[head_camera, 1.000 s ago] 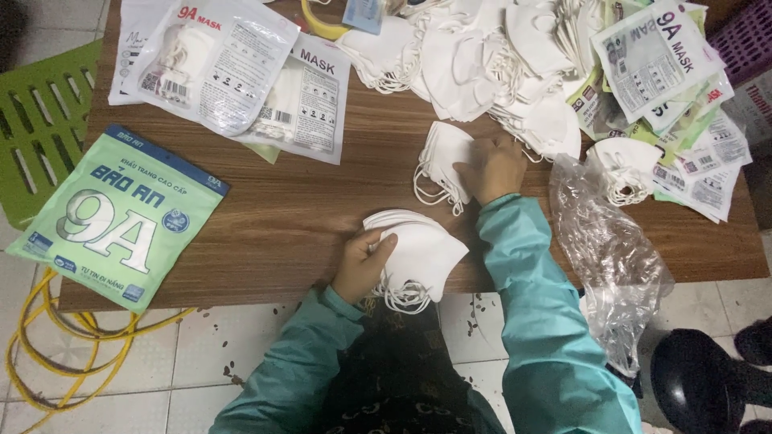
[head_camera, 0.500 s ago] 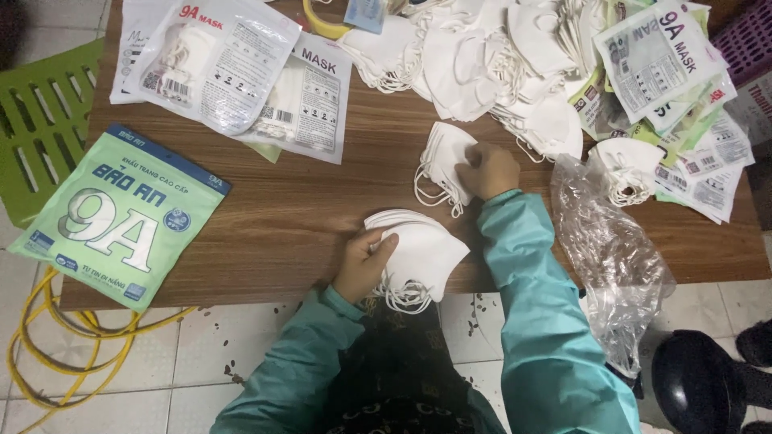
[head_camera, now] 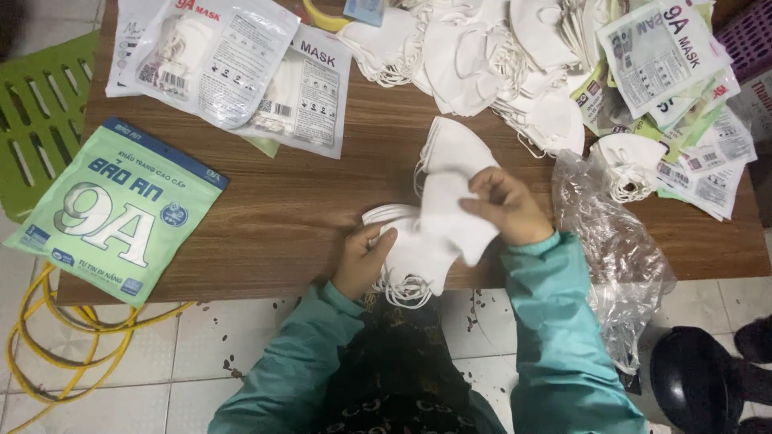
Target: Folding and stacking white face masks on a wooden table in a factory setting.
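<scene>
Since the folded white mask (head_camera: 450,217) looks light and floppy, right hand (head_camera: 503,205) pinches its edge; left hand (head_camera: 362,259) holds the stack (head_camera: 406,257) at seven o'clock.

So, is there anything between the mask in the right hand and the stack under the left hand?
Nothing visible: the right hand holds the white mask directly over the mask stack, which the left hand steadies.

The white mask (head_camera: 450,221) in the right hand (head_camera: 507,207) covers part of the stack of masks (head_camera: 406,257) beneath it, so their number cannot be told. The left hand (head_camera: 363,259) hides the stack's left edge. The loose mask heap (head_camera: 482,48) and the sealed packets (head_camera: 213,56) run off the top edge. The clear plastic bag (head_camera: 615,249) hangs past the table (head_camera: 297,209) rim, its contents unclear.
</scene>
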